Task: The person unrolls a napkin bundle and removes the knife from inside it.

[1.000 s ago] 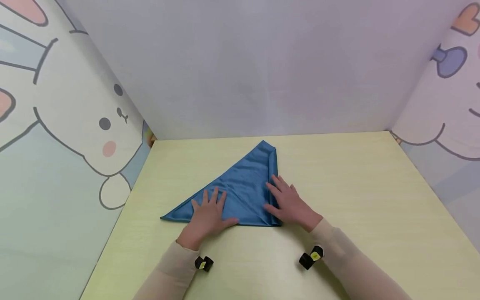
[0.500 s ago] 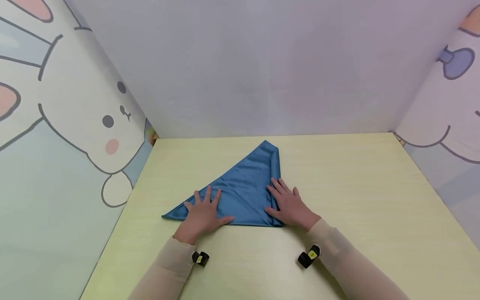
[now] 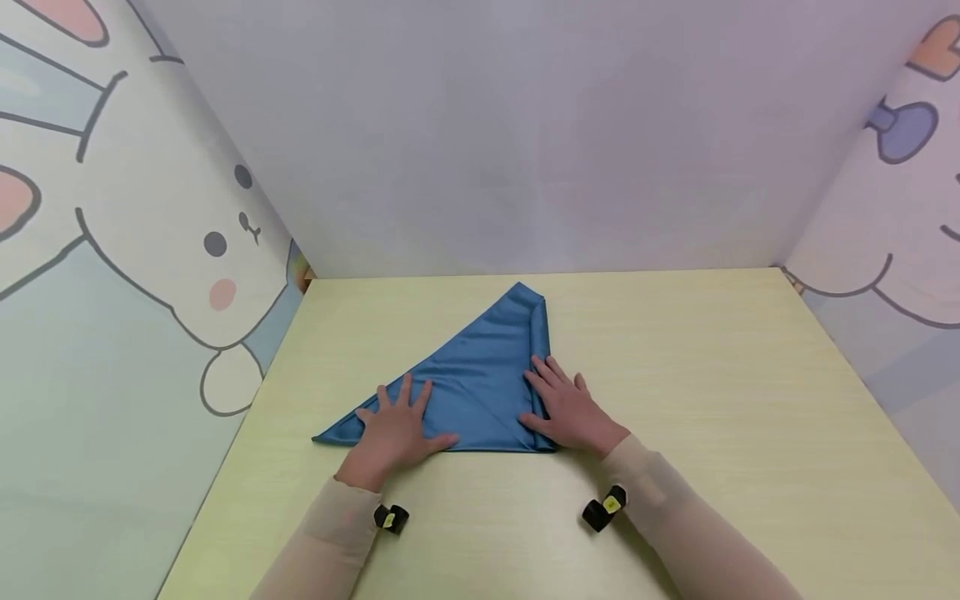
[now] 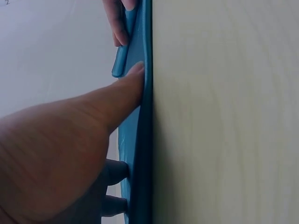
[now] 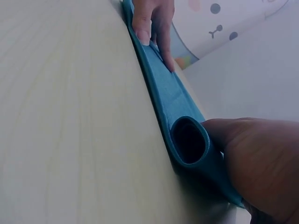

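Note:
A shiny blue cloth [image 3: 480,354], folded into a triangle, lies flat on the table. Along its right side runs a folded-over strip [image 3: 539,325]; the right wrist view shows this strip as a hollow roll [image 5: 211,170], open at the near end. My left hand [image 3: 392,433] rests on the left part of the cloth, fingers spread, thumb along the near edge. On the right, my right hand [image 3: 570,410] lies over the roll with its fingers extended and its thumb [image 5: 222,128] against it. The cloth's underside is hidden.
A pale wood-grain table [image 3: 712,375] extends on both sides of the cloth. Behind it rises a plain light wall [image 3: 525,142], and side panels with cartoon rabbits [image 3: 172,208] flank it. Small black devices [image 3: 392,518] sit at both wrists.
My left hand has slid a little to the left across the cloth with its fingers spread. The right hand stays on the roll, and the cloth keeps its shape.

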`<action>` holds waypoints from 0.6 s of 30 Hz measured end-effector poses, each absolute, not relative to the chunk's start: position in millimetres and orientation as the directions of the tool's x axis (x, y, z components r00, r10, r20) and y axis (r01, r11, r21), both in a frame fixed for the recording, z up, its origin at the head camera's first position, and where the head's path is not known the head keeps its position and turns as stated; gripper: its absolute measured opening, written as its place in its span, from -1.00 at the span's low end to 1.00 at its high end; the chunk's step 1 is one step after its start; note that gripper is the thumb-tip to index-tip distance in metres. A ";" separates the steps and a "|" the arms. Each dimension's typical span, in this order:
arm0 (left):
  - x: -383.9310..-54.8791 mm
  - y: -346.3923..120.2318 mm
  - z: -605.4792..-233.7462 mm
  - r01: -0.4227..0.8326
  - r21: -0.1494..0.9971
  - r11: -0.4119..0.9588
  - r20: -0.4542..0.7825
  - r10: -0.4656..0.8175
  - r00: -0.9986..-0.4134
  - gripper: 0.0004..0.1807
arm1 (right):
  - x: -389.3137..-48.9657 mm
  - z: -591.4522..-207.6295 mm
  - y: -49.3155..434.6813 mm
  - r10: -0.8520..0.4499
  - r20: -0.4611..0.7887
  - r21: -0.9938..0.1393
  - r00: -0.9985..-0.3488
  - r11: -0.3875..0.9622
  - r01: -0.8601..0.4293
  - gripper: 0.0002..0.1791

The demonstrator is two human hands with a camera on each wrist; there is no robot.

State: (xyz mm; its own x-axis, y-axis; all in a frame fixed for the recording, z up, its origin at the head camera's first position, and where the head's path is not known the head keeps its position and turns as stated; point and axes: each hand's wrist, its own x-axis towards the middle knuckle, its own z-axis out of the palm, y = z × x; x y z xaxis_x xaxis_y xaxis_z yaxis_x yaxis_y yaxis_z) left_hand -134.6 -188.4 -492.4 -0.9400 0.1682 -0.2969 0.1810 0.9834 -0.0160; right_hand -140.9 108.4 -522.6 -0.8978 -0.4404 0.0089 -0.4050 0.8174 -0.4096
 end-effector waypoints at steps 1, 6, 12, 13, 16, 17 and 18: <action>-134.9 -190.2 -492.9 0.181 -0.018 0.983 -0.295 0.168 -0.941 0.21 | -141.3 -522.8 107.2 -0.441 0.004 -0.411 -0.897 0.817 -0.404 -0.14; -136.6 -195.1 -494.8 0.184 -0.017 0.983 -0.304 0.170 -0.937 0.23 | -142.2 -523.2 104.2 -0.442 0.005 -0.420 -0.897 0.813 -0.403 -0.13; -136.3 -194.8 -492.4 0.193 -0.012 0.981 -0.305 0.181 -0.935 0.26 | -142.8 -526.0 105.0 -0.430 -0.004 -0.407 -0.903 0.826 -0.391 -0.13; -136.4 -194.5 -492.2 0.193 -0.012 0.981 -0.305 0.180 -0.935 0.26 | -142.8 -526.1 105.3 -0.426 -0.005 -0.408 -0.905 0.827 -0.387 -0.13; -136.4 -193.4 -490.9 0.188 -0.010 0.982 -0.307 0.176 -0.935 0.26 | -142.5 -525.0 106.4 -0.418 -0.003 -0.420 -0.909 0.825 -0.378 -0.13; -136.4 -193.0 -490.1 0.187 -0.011 0.982 -0.308 0.174 -0.935 0.26 | -142.4 -524.7 106.8 -0.418 0.000 -0.423 -0.909 0.823 -0.378 -0.14; -136.4 -192.5 -489.2 0.188 -0.013 0.982 -0.308 0.175 -0.935 0.26 | -142.1 -524.2 107.2 -0.417 0.003 -0.426 -0.909 0.822 -0.378 -0.13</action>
State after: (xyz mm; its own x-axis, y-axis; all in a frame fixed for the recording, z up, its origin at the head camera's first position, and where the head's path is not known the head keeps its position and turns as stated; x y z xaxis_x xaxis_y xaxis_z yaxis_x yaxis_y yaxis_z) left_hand -136.4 -192.5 -489.2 -0.9353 0.1746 -0.3079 0.1876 0.9822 -0.0131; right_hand -142.1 107.2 -524.2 -0.9091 -0.4166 0.0029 -0.3781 0.8220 -0.4258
